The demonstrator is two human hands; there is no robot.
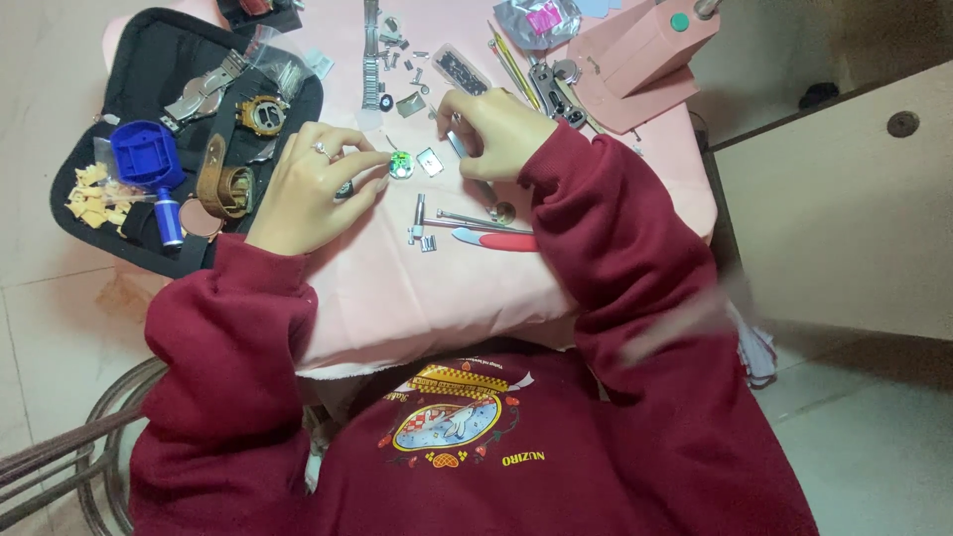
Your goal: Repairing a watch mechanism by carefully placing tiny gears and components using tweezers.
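Covering the small table is a pink cloth [467, 288], on which the work is laid out. At its left edge a black tool case [159, 60] lies open, holding a blue round holder [146, 154], a brown leather strap [226, 187] and a gold-toned watch case [263, 114]. The left hand [313, 189] is rested on the cloth, its thumb and forefinger pinched on a small green watch module [401, 165]. The right hand [496, 134] is curled just beside it, fingers pressed together around a thin metal tool [459, 147] whose tip cannot be made out. The module would best be kept flat and steady, with light pressure only. A small square metal part [430, 161] lies just right of the module, a little hammer [419, 223] and a red-handled tool [496, 238] nearer the body; loose links and screws [392, 55] are scattered beyond and could be swept off by a sleeve.
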